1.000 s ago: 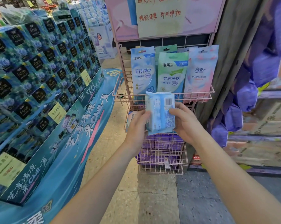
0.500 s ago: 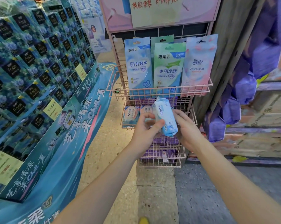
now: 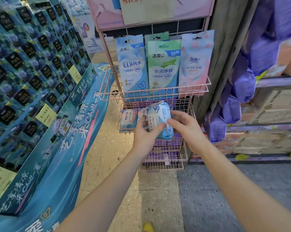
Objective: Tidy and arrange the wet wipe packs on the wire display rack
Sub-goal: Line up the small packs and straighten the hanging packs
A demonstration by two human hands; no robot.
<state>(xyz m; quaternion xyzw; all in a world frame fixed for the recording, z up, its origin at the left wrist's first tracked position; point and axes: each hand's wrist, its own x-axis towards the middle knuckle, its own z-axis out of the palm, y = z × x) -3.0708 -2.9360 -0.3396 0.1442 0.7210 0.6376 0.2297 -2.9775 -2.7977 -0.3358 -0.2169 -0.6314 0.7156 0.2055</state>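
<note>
A pink wire display rack (image 3: 155, 92) stands ahead with three baskets. Its top basket holds a tall blue pack (image 3: 132, 67), a green pack (image 3: 164, 67) and a pink pack (image 3: 195, 62), all upright. In front of the middle basket (image 3: 190, 111), both hands hold a small blue wet wipe pack (image 3: 159, 118), turned on its side. My left hand (image 3: 145, 136) grips its lower left edge, thumb across the front. My right hand (image 3: 185, 128) pinches its right side. Two small peach-labelled packs (image 3: 129, 118) stand at the left of that basket.
Purple packs fill the bottom basket (image 3: 164, 158). A big blue promotional stand (image 3: 61, 148) stacked with dark tissue boxes runs along the left. Purple bags (image 3: 241, 91) hang by a pillar on the right, above cardboard boxes (image 3: 266, 138). Tiled floor lies below.
The small blue pack was turned from back side facing me to front side, and both hands lowered it from the top basket's rim to the middle basket.
</note>
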